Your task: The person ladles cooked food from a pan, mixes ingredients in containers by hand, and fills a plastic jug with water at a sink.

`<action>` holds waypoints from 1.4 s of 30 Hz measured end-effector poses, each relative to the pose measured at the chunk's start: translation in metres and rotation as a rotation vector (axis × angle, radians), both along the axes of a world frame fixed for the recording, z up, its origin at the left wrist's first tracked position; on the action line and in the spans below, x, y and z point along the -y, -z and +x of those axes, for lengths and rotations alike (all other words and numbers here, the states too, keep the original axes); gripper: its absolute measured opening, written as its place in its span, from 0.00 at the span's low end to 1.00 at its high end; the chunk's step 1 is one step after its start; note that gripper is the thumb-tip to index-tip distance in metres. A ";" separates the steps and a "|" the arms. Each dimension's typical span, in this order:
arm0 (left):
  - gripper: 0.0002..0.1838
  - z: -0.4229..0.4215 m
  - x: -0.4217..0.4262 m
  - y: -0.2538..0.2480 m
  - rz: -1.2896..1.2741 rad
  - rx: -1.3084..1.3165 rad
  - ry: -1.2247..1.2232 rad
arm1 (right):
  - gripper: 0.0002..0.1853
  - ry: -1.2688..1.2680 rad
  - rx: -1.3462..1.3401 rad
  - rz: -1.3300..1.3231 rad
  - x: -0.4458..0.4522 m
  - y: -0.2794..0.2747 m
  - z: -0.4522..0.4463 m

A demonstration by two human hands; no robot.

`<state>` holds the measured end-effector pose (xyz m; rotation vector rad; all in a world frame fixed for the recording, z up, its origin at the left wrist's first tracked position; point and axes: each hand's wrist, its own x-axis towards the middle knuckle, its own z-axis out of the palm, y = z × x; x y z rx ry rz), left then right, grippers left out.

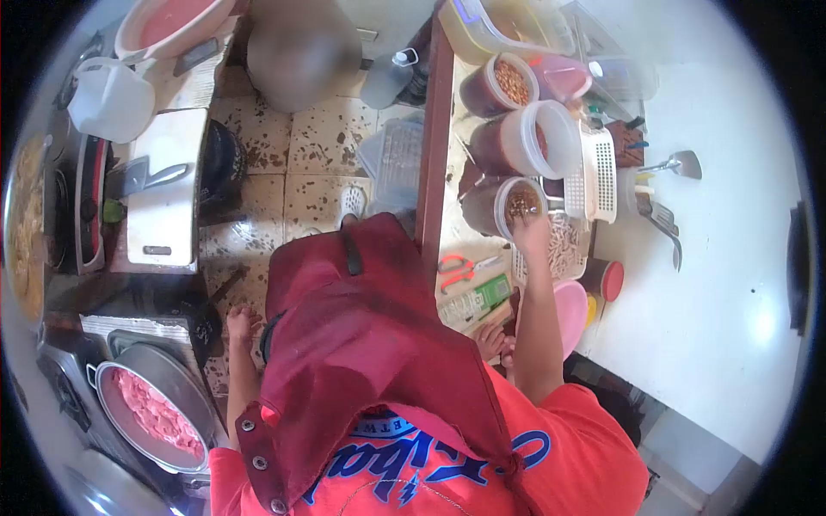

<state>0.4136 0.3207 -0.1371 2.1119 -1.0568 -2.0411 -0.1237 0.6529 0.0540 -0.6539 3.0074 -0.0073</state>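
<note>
My right hand [531, 234] reaches over the rim of a clear tub [490, 209] with brown contents on the counter. Its fingers are drawn together at the tub's mouth, and the tips are partly hidden. Behind that tub are an open tub [551, 142] with dark red sides and a tub of reddish-brown bits [511, 82]. A white basket [564, 245] of pale, finger-like pieces lies beside my right wrist. My left hand [243, 323] hangs low at my left side, fingers loosely apart, with nothing seen in it. Another person's hands [493, 340] rest near the counter edge.
Orange-handled scissors [458, 272] and a green-and-white packet [477, 303] lie on the counter. To the left are a pot of pink meat [155, 413], a white cutting board [163, 219] and a cleaver [142, 176]. A person [305, 52] with blurred features is ahead.
</note>
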 end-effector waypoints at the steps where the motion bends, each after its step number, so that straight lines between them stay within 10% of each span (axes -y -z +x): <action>1: 0.11 -0.003 -0.002 -0.005 -0.006 0.009 -0.044 | 0.14 -0.048 -0.016 0.011 -0.006 -0.003 0.005; 16: 0.11 -0.002 0.001 0.003 -0.003 -0.045 -0.017 | 0.14 0.273 -0.028 -0.079 0.001 0.002 -0.026; 30: 0.13 -0.003 0.007 0.009 0.019 -0.010 -0.028 | 0.08 0.015 -0.068 -0.209 0.004 -0.001 0.011; 36: 0.14 0.000 0.013 0.029 0.019 -0.057 0.021 | 0.05 0.872 0.398 -0.705 -0.037 -0.007 -0.010; 42: 0.14 -0.007 0.019 0.029 0.048 -0.039 0.119 | 0.09 0.796 0.266 -0.732 -0.029 -0.052 0.009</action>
